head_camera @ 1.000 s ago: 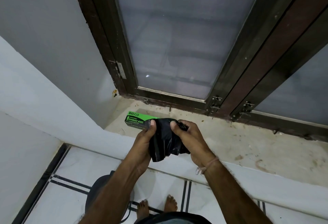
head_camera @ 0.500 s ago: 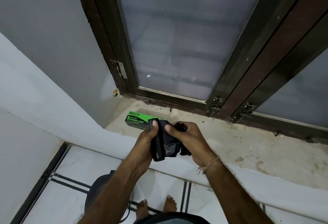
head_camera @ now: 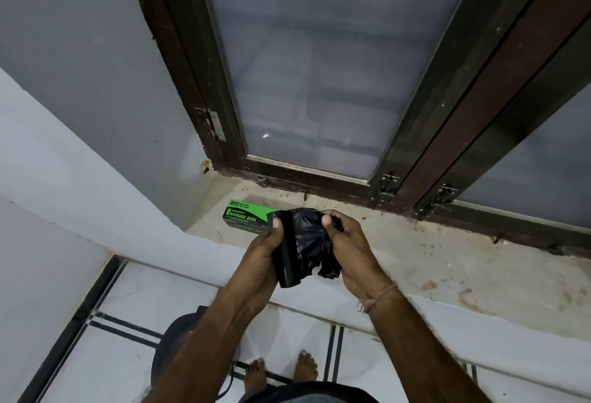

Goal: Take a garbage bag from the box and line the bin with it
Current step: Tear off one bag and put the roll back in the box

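Observation:
A crumpled black garbage bag (head_camera: 305, 242) hangs between both hands above the window sill. My left hand (head_camera: 263, 257) pinches its folded left edge with the thumb on top. My right hand (head_camera: 348, 250) grips the bag's right side. Just behind the hands, a green and black garbage bag box (head_camera: 244, 214) lies flat on the sill, its right end hidden by the bag. Down on the floor, a dark round bin (head_camera: 174, 342) stands below my left forearm, mostly covered by the arm.
The stained stone sill (head_camera: 447, 262) runs to the right under a dark-framed frosted window (head_camera: 319, 67). A white wall corner (head_camera: 80, 179) juts in at the left. My bare feet (head_camera: 281, 370) stand on white floor tiles with black stripes.
My hands have spread slightly apart, pulling the bag a little wider. The folded left edge now stands out as a flat strip.

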